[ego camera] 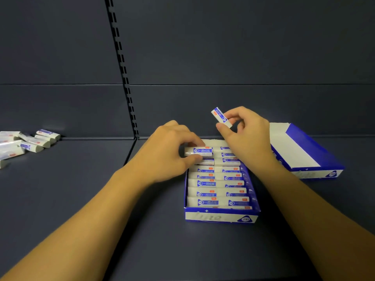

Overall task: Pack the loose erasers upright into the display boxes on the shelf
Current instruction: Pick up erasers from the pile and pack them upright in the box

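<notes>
Two erasers in play: left hand (172, 151) pinches one (199, 152) lying long-axis 9-to-3 over the near-full display box (220, 217) back row, right hand (245, 128) pinches another (221, 117) tilted toward 11 o'clock, just above that row; loose pile (26, 141) far at 9 o'clock

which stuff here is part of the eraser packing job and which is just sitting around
Part of the job:
- left hand gripping an eraser at the full box
- right hand pinching a second eraser
- empty box on the right
- loose eraser pile at far left

Just there:
- shelf
- slotted upright on the back panel
</notes>
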{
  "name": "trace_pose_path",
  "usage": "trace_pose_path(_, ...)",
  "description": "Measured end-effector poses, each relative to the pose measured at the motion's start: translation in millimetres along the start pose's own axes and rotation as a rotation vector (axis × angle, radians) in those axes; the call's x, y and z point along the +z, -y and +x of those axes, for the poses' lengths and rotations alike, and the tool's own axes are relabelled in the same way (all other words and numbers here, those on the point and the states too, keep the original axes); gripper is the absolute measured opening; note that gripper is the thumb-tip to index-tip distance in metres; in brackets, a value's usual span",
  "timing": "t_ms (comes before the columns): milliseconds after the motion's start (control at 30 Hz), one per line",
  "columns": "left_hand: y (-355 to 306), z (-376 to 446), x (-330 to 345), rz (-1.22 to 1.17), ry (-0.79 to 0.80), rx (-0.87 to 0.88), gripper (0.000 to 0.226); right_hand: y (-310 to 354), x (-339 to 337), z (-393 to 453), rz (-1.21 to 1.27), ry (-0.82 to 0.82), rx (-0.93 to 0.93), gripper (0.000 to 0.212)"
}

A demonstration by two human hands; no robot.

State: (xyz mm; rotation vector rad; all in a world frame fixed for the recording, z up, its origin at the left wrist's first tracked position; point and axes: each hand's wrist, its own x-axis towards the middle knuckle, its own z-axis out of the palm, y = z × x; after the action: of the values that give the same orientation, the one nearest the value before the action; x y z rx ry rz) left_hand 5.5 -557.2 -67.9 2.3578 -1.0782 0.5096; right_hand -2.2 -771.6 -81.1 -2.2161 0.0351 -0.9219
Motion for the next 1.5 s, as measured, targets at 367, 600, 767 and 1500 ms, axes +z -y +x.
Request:
trace_pose_path(367,-8.5,0.3,7.0,0.039,0.119,0.012,0.019,-9.0,-6.8,-2.7,-0.063,0.031,-0.092,0.025)
trace_pose_path(600,-12.0,-0.1,7.1,0.007,0.154,-0.059,0.022,-10.1,-11.1,-0.5,-0.092,0.019,-0.134,0.027)
trace_pose_path(767,-14.4,-0.6,3.3,0.04,0.214,-0.069,0.023,-11.3,-10.6,-1.3,-0.107,0.03,-0.139,0.028)
trace_pose_path(1500,-20.7,-3.6,0.5,0.095,0.246,-0.086,0.025,-7.5,-18.3,-3.0,-0.098,0.058,-0.199,0.024)
